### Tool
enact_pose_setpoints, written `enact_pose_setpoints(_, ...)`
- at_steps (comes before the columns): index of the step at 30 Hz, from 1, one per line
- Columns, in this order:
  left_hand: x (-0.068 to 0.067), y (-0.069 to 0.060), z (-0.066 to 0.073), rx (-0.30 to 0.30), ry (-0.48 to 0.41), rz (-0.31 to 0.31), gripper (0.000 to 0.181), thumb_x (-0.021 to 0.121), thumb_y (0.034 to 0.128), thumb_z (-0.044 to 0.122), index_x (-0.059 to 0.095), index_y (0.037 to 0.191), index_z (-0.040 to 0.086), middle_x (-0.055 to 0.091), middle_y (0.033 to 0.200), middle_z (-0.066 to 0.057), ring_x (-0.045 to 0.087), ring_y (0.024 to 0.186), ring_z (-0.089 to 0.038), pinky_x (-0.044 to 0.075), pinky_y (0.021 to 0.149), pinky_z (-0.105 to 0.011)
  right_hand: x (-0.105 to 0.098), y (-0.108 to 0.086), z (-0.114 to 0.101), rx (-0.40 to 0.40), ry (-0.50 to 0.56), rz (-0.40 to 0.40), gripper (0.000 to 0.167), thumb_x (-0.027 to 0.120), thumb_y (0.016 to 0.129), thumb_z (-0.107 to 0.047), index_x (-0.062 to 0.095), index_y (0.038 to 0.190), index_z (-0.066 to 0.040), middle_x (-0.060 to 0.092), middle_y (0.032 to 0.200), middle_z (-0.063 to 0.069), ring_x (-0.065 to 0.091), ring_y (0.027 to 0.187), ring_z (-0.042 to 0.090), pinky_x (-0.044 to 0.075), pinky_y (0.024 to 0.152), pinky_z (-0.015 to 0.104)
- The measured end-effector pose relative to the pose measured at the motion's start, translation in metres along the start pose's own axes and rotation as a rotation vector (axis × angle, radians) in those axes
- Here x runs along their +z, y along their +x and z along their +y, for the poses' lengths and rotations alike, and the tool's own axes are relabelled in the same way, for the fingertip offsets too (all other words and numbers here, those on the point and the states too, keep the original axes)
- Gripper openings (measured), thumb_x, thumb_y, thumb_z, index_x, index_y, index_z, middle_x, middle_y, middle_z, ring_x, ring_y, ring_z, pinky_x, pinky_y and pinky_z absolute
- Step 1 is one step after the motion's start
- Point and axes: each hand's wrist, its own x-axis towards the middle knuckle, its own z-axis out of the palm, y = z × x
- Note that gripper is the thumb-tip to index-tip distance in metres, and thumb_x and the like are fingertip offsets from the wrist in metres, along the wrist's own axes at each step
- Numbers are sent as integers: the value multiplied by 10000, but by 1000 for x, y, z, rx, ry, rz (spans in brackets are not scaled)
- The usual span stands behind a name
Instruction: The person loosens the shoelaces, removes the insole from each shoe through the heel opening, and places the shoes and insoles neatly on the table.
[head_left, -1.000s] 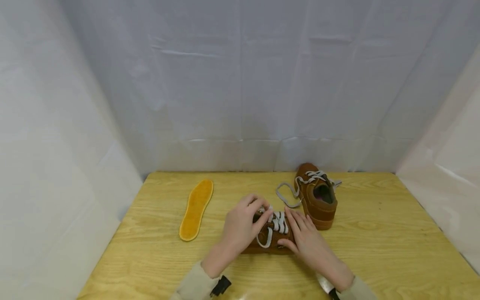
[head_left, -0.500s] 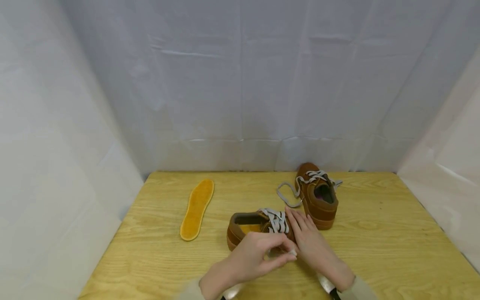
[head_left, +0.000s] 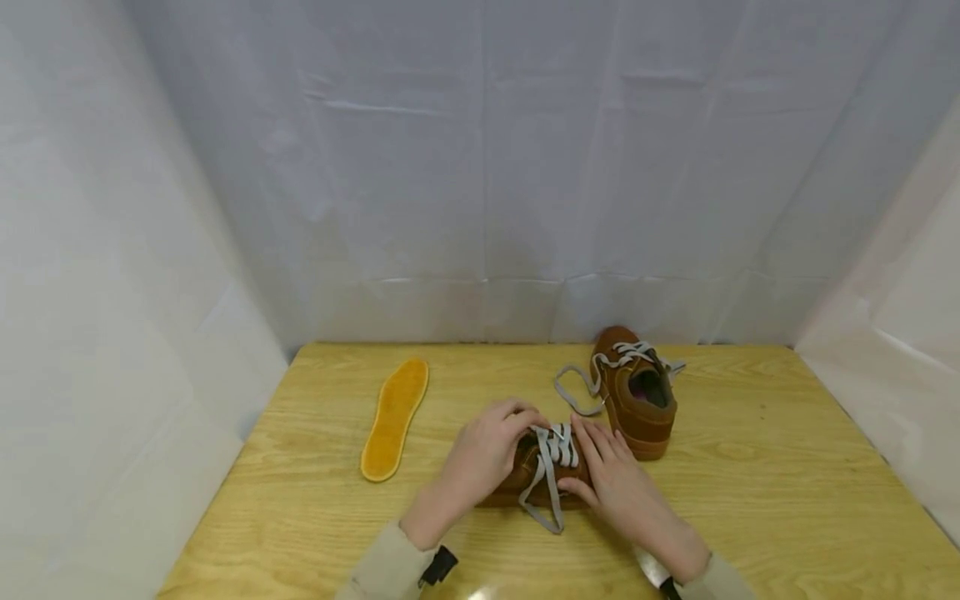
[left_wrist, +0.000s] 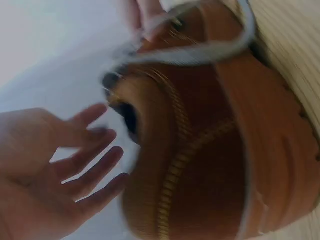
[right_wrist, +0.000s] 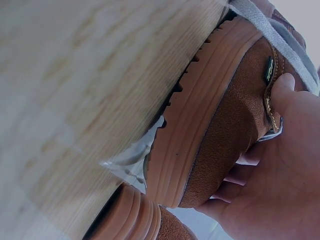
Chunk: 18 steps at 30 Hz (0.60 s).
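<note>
A brown sneaker [head_left: 510, 492] lies sideways on the table, its toe to the right. My right hand [head_left: 618, 483] grips the toe; in the right wrist view the thumb [right_wrist: 284, 90] presses the near side and the fingers lie across the far side. My left hand [head_left: 483, 454] is over the shoe opening, its fingertips by the top of the grey laces [head_left: 555, 450]. In the left wrist view its fingers [left_wrist: 95, 175] are loosely spread beside the collar, with nothing seen between them. One grey lace end [head_left: 551, 508] hangs in a loop over the near side.
A second brown sneaker [head_left: 637, 400] stands behind the right hand, its lace [head_left: 573, 396] trailing left. To the left lies a yellow insole [head_left: 393, 421] on the wooden table [head_left: 315, 517]. A pale curtain [head_left: 480, 192] closes off the back.
My left hand drew a lace end down to the near side, then moved back up to the laces without it. A longer loop now hangs there. The right hand has stayed on the toe.
</note>
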Motion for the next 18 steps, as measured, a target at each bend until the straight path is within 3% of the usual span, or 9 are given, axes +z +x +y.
enact_pose_setpoints(2, 5, 2, -7, 2, 35, -27, 189, 719, 942, 63, 768, 1054, 207, 683, 1186, -3, 657, 1083, -184, 576, 855, -322, 0, 0, -1, 5, 4, -11, 863, 648, 954, -478, 297, 1575, 7, 479, 1484, 240, 483, 1345, 412, 398, 1071, 625)
enact_pose_setpoints(4, 9, 4, -12, 10, 44, -17, 134, 753, 918, 115, 781, 1006, 212, 697, 1172, 8, 662, 1073, -175, 567, 880, -325, 0, 1, -1, 8, 2, -24, 860, 640, 958, -483, 298, 1573, 10, 476, 1488, 239, 480, 1349, 407, 396, 1076, 620)
enact_pose_setpoints(11, 12, 12, -12, 27, 57, 161, 49, 742, 930, 137, 761, 957, 174, 764, 939, 50, 713, 850, -134, 575, 795, -309, 0, 0, -1, 16, 17, -20, 863, 621, 960, -507, 305, 1568, 17, 479, 1483, 239, 472, 1354, 411, 398, 1069, 628)
enact_pose_setpoints(18, 18, 18, -12, -32, 14, 282, 53, 715, 948, 119, 755, 959, 152, 764, 874, 30, 677, 707, -120, 570, 653, -279, -1, 0, 0, 6, -9, -20, 852, 622, 961, -507, 332, 1554, 31, 445, 1522, 239, 463, 1363, 420, 406, 1065, 621)
